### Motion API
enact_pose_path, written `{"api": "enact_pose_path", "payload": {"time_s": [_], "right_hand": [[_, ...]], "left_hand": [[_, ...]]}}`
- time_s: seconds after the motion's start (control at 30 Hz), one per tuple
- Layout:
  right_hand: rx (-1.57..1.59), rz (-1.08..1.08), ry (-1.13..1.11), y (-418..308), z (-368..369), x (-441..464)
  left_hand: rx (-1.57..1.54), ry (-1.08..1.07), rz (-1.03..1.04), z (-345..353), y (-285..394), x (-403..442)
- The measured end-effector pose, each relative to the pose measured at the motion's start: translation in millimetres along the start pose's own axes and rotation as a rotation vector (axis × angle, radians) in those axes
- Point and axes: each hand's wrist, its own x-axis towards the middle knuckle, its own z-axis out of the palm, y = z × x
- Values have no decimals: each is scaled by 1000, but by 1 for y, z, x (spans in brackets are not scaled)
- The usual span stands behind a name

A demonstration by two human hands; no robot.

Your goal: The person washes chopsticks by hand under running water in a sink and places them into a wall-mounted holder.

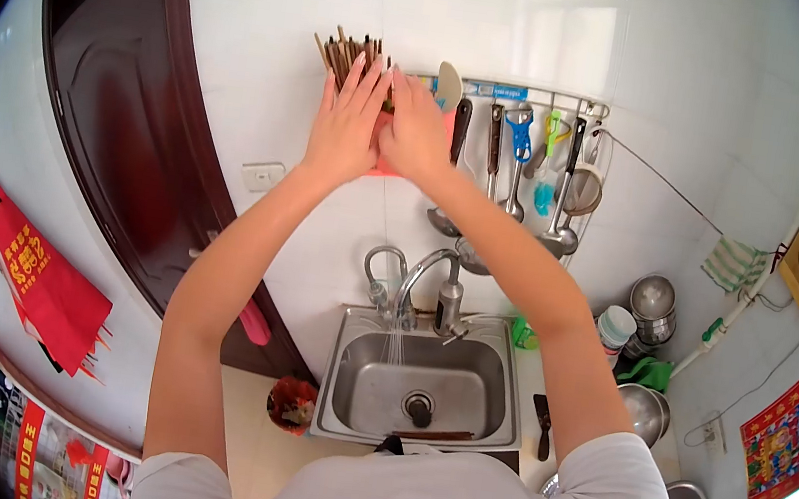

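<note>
A bunch of brown chopsticks (343, 52) stands in a pink holder (388, 169) against the tiled wall. My left hand (342, 131) lies over the front of the bunch, its fingers stretched upward and slightly apart. Right beside it, my right hand (417, 131) rests at the holder's upper part with its fingers pointing up. The two hands cover most of the holder, and whatever is behind the palms is hidden. Below, several chopsticks (436, 434) lie at the near side of the steel sink (344, 363).
Water runs from the faucet (428, 263). Ladles and other utensils hang on a rail (561, 99) to the right. A knife (543, 425) lies right of the sink. Bowls (655, 298) are stacked in the corner, and a red container (291, 404) stands left of the sink.
</note>
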Motion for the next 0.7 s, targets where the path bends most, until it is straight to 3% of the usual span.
{"api": "enact_pose_path", "payload": {"time_s": [0.03, 0.23, 0.37, 0.5, 0.63, 0.7], "right_hand": [[-63, -95, 64, -6, 0, -19], [-94, 55, -348, -32, 11, -168], [-135, 102, -472, -29, 16, -225], [-62, 302, -409, -25, 9, -309], [-89, 638, -317, -18, 6, -407], [-106, 842, -611, -17, 4, -452]], "left_hand": [[-43, -19, -24, -1, 7, -16], [-214, -333, -185, 35, 57, -154], [-297, -449, -281, 60, 75, -211], [-287, -599, -317, 84, 99, -286], [-322, -771, -317, 108, 128, -358], [-351, -902, -338, 121, 145, -389]]}}
